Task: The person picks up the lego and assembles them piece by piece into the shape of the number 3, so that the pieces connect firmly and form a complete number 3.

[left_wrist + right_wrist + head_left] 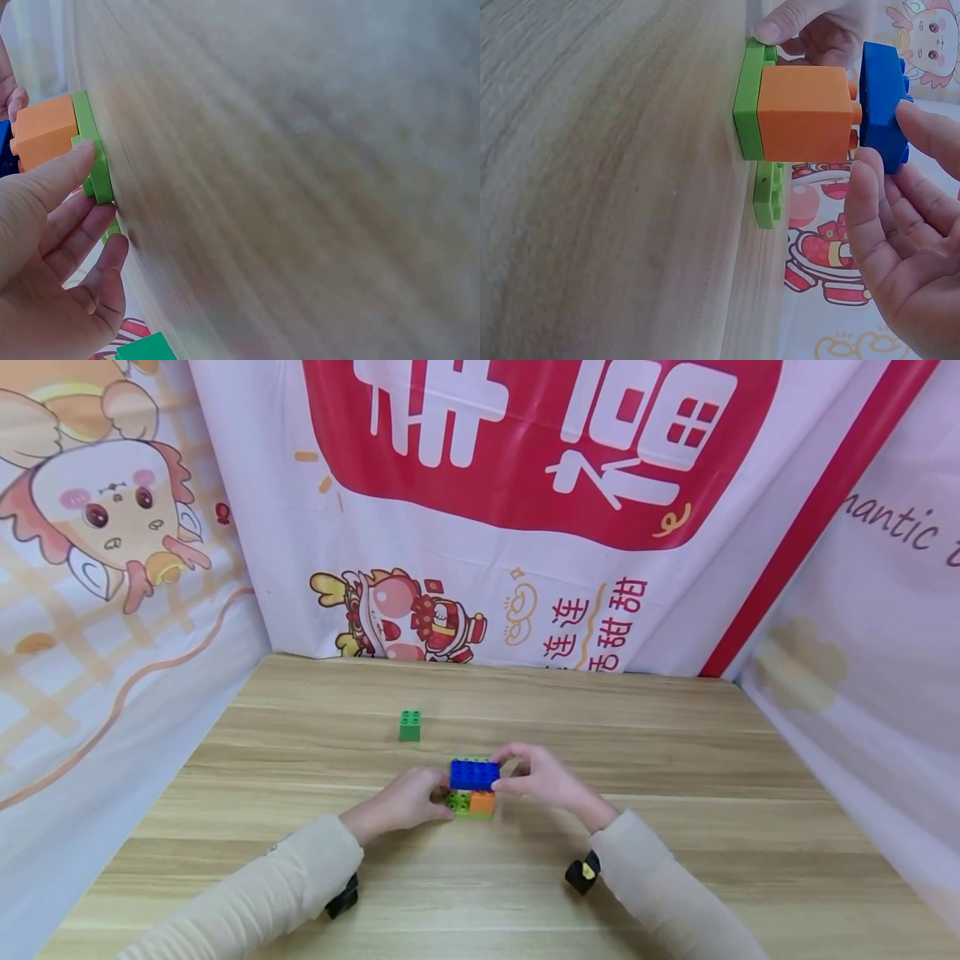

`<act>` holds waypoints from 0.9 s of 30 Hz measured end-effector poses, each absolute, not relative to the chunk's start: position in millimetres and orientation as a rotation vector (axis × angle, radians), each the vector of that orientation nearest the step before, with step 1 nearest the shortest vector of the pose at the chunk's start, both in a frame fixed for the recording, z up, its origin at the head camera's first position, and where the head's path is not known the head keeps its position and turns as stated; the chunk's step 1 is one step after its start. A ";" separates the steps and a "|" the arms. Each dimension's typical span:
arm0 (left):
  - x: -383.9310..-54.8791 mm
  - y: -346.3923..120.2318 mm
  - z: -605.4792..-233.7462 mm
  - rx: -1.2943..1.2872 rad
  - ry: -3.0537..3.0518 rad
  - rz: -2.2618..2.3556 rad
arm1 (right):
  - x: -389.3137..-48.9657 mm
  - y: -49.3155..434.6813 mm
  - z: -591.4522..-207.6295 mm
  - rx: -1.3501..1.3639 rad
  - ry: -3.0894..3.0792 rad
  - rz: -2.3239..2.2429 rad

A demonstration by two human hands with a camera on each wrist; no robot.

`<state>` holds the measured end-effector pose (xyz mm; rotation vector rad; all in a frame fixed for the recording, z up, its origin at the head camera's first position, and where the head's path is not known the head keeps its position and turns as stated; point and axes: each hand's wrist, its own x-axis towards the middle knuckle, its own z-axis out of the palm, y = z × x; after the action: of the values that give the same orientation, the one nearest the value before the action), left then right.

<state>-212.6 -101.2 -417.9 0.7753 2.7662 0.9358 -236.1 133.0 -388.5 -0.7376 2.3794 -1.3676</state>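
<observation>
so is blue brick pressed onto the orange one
Not pressed: the right wrist view shows the orange brick with studs showing beneath the blue brick.

A studded blue brick is held just above an orange block seated on a lime-green plate.

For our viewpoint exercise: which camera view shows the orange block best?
The right wrist view: the orange block appears large, studs visible. Left wrist: the left hand partly covers it. Head view: it looks small.
</observation>
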 end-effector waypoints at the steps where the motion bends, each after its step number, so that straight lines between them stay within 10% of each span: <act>1: -212.4 -101.2 -417.7 0.776 2.768 0.938 | -234.7 132.4 -387.7 -0.738 2.377 -1.370; 27: -210.8 -104.3 -422.7 0.775 2.772 1.054 | -234.6 132.1 -392.3 -0.758 2.377 -1.336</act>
<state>-210.8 -104.3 -422.7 0.7750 2.7722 1.0537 -234.6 132.1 -392.3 -0.7584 2.3772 -1.3361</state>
